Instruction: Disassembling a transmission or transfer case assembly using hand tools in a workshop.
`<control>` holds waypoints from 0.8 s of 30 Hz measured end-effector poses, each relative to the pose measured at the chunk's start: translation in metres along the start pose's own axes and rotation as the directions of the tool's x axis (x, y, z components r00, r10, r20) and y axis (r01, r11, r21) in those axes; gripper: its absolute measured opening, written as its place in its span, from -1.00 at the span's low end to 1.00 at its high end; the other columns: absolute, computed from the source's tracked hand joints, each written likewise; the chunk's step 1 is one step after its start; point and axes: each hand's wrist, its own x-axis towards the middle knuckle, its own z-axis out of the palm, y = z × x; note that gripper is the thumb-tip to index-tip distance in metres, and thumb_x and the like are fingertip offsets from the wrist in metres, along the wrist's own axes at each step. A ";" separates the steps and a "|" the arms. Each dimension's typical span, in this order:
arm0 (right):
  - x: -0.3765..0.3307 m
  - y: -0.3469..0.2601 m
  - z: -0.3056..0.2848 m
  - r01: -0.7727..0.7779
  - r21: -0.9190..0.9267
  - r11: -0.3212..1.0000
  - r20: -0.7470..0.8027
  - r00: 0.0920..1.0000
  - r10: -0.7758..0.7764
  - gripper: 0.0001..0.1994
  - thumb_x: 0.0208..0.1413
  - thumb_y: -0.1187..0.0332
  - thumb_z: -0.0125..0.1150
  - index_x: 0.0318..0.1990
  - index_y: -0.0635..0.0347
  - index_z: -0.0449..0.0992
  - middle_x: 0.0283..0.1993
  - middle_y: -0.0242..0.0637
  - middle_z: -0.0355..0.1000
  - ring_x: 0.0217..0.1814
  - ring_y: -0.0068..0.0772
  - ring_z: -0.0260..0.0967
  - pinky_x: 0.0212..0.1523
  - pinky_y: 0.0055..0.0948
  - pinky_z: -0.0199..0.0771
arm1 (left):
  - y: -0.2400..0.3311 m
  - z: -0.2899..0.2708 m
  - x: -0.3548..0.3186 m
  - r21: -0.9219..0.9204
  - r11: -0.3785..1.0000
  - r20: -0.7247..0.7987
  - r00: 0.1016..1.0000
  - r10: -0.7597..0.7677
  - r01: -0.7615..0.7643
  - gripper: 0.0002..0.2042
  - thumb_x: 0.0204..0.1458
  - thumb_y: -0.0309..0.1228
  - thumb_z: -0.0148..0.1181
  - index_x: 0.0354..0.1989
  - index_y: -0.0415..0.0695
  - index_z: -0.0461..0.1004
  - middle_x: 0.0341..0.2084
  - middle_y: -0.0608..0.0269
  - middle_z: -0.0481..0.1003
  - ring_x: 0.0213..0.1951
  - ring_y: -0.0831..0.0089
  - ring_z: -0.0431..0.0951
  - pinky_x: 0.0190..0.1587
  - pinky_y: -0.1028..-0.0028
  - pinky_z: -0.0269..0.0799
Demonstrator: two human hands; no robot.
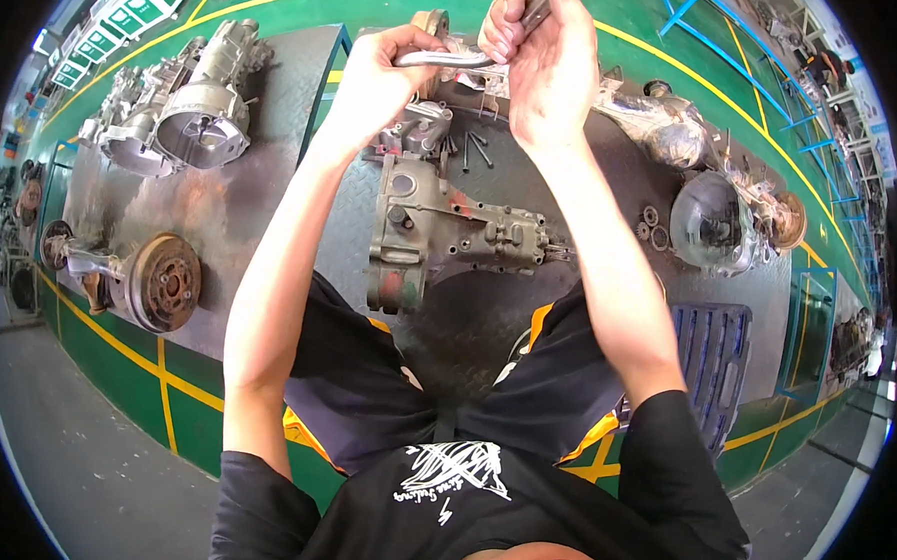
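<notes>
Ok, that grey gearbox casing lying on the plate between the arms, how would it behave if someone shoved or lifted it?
The gearbox casing looks like thick cast metal, so probably heavy and fully rigid. It lies flat on the ribbed steel plate, so it would likely scrape rather than slide or roll. Its lumpy, oily-looking surface may be awkward to grip.

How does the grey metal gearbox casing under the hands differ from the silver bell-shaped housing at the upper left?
The grey metal gearbox casing is dull, with red and green stains; the silver bell-shaped housing looks cleaner and brighter. The casing lies close before the person, below both hands; the housing lies apart, with its round opening facing the camera. Both rest on steel plate.
</notes>
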 end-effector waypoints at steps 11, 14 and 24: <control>0.011 0.005 0.005 0.037 -0.154 0.987 0.316 0.949 0.014 -0.55 0.40 -0.03 -0.02 -0.10 0.27 0.44 -0.18 -0.25 0.45 -0.15 -0.42 0.41 -0.08 -0.48 0.41 | -0.034 0.029 0.036 -0.096 0.995 -0.282 0.959 0.012 -0.041 -0.82 0.12 -0.39 0.17 -0.30 -0.29 0.49 -0.57 0.25 0.49 -0.44 0.58 0.44 -0.40 0.45 0.37; 0.002 0.007 0.022 0.103 -0.175 0.979 0.318 0.947 -0.043 -0.59 0.43 -0.02 -0.06 -0.30 0.14 0.35 -0.40 -0.47 0.26 -0.39 -0.59 0.18 -0.33 -0.56 0.17 | -0.066 0.039 0.046 0.358 0.896 -0.172 0.925 0.339 -0.262 -0.65 0.19 -0.27 0.19 0.02 -0.28 0.47 -0.39 0.28 0.56 -0.34 0.54 0.54 -0.35 0.48 0.50; 0.010 0.000 0.004 0.206 -0.265 0.942 0.325 0.939 -0.113 -0.65 0.47 0.10 -0.09 -0.23 0.21 0.33 -0.36 -0.38 0.29 -0.33 -0.52 0.21 -0.22 -0.50 0.30 | -0.008 0.086 -0.024 -0.346 0.869 0.441 0.879 -0.182 0.354 -0.81 0.24 -0.38 0.18 -0.23 -0.29 0.57 -0.35 0.16 0.60 -0.33 0.45 0.59 -0.25 0.43 0.53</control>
